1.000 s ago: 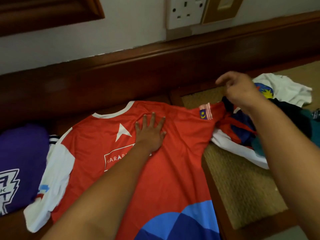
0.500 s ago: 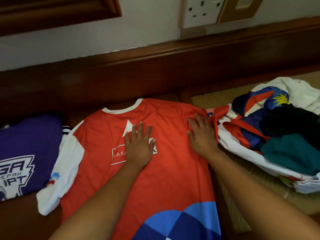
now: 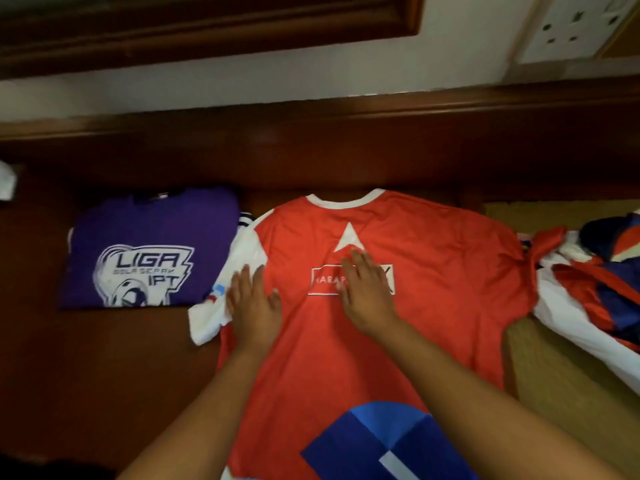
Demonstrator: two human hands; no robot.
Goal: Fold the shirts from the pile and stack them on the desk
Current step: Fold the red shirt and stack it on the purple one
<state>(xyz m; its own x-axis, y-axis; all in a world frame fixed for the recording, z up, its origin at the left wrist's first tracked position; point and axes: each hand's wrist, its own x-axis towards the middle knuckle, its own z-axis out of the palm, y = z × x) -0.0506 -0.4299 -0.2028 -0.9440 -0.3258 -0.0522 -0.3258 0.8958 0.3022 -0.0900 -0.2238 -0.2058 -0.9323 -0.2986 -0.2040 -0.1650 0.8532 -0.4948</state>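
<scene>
A red shirt [image 3: 433, 271] with a white collar, white sleeves and a blue patch near its hem lies spread out, back up, on the dark wooden desk [image 3: 114, 368]. My left hand [image 3: 254, 308] lies flat on it near the left sleeve seam. My right hand [image 3: 367, 294] presses flat on the white boxed lettering in the middle of the back. A folded purple shirt [image 3: 149, 251] with a white logo sits to the left. The pile of unfolded shirts [image 3: 602, 289], red, white and navy, lies at the right, touching the red shirt's right sleeve.
A raised dark wooden ledge [image 3: 311, 147] runs along the wall behind the desk. A white wall socket [image 3: 571, 29] is at the top right. A tan woven surface [image 3: 554, 368] lies under the pile at the right. A bit of white cloth [image 3: 7, 181] shows at the left edge.
My right hand moved from the shirt's right shoulder to the middle of its back. My left hand slid left toward the sleeve. The view shifted left, showing the whole purple shirt.
</scene>
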